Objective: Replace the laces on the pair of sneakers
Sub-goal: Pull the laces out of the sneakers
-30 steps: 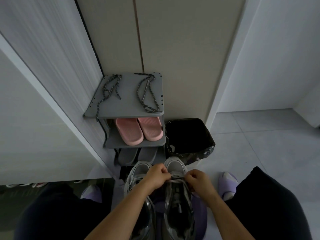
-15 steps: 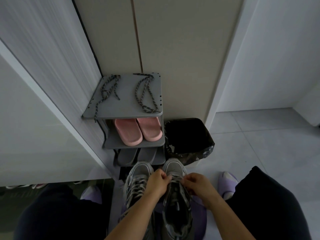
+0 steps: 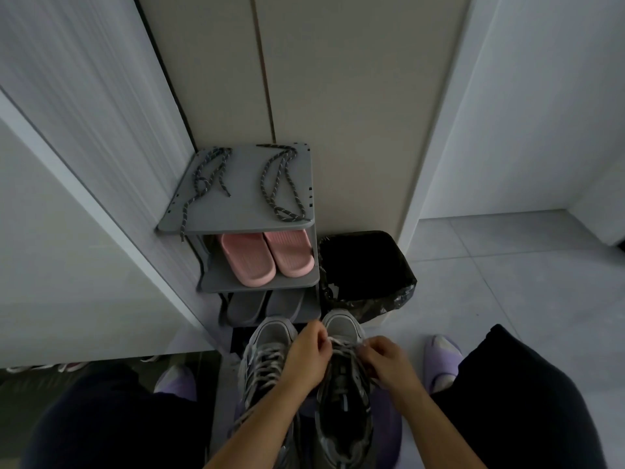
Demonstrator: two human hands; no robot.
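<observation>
Two grey sneakers stand toes-forward on the floor between my knees. The left sneaker (image 3: 267, 350) is laced with pale laces. Over the right sneaker (image 3: 343, 394) my left hand (image 3: 306, 357) and my right hand (image 3: 389, 362) each pinch the pale lace (image 3: 341, 345) near the toe end. Two dark speckled laces lie on top of the grey shoe rack (image 3: 236, 214): one lace at the left (image 3: 204, 179) with an end hanging over the front edge, one lace at the right (image 3: 282, 184).
Pink slippers (image 3: 267, 257) sit on the rack's middle shelf, grey slippers (image 3: 263, 304) below. A bin with a black bag (image 3: 365, 269) stands right of the rack. White cabinet panels close the left side. My feet wear purple slippers (image 3: 441, 360); tiled floor extends right.
The left sneaker has come into fuller view beside my left arm. Both hands have shifted slightly toward the right sneaker's toe, still pinching its lace.
</observation>
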